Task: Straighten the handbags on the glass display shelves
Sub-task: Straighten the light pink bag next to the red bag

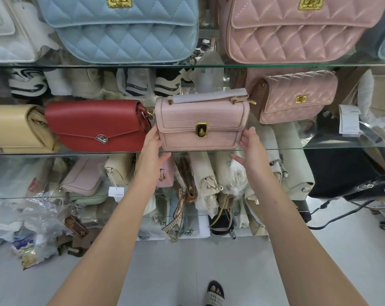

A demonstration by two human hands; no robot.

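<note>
A pale pink croc-textured handbag (pixel 201 120) with a gold clasp and a wrapped top handle stands upright on the middle glass shelf (pixel 319 146). My left hand (pixel 152 146) presses its left side, fingers behind the bag and thumb under the shelf edge. My right hand (pixel 250 146) holds its right side the same way. A red envelope bag (pixel 94 124) sits just left of it, a small pink quilted bag (pixel 297 96) behind to the right, and a beige bag (pixel 12 129) at far left.
The upper glass shelf (pixel 209 65) carries a large blue quilted bag (pixel 120 29), a large pink quilted bag (pixel 297 29) and a white bag (pixel 6 29). Lower shelves hold several wrapped bags and a black bag (pixel 341 173). Plastic packaging (pixel 37 221) lies on the floor at left.
</note>
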